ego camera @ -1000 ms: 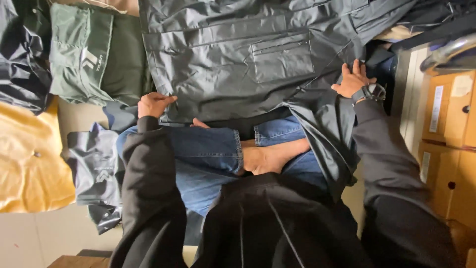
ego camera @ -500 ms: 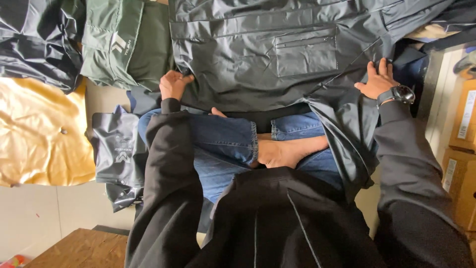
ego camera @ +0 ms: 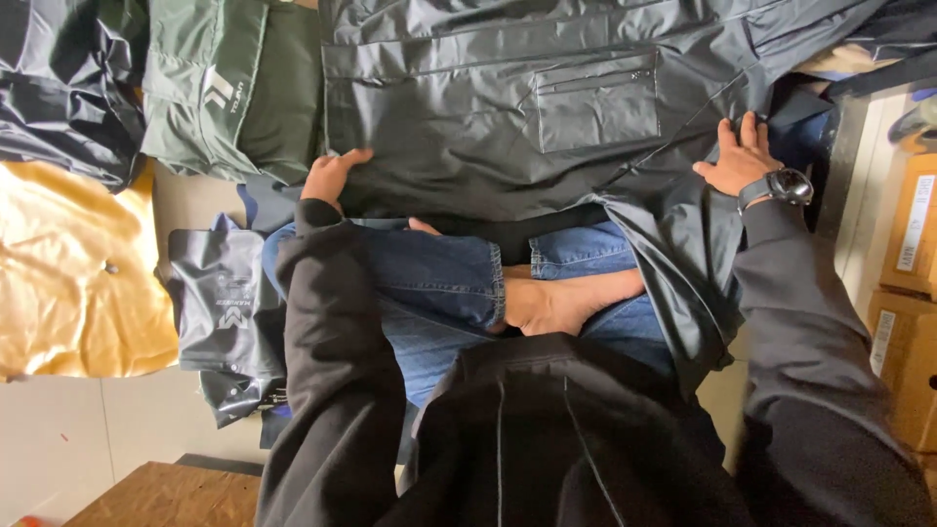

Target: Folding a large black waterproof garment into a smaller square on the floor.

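Evidently the dark grey jacket (ego camera: 508,107) lies spread flat across the floor and over the lap of the seated person, chest pocket up, and both hands press on its lower edge. The left hand (ego camera: 330,176) rests with fingers extended and flat on the jacket's lower left corner, thumb tucked toward the hem; it pins the cloth rather than pinching it, as far as the view shows. The right hand (ego camera: 739,161), a black wristwatch (ego camera: 789,185) just behind it, lies with fingers spread on the fabric where a sleeve or side panel folds down past the wrist; whether the fingertips curl around an edge there I cannot tell.

As a judgement, the garment looks laid out and smoothed, with no fold across the body made yet; the right side hangs bunched below the right fingers.

Beyond the left fingers lies a green jacket (ego camera: 210,88), and farther off a yellow garment (ego camera: 78,263). Below the left wrist sits a bagged dark garment (ego camera: 220,303). Cardboard boxes (ego camera: 913,293) stand outside the right hand.
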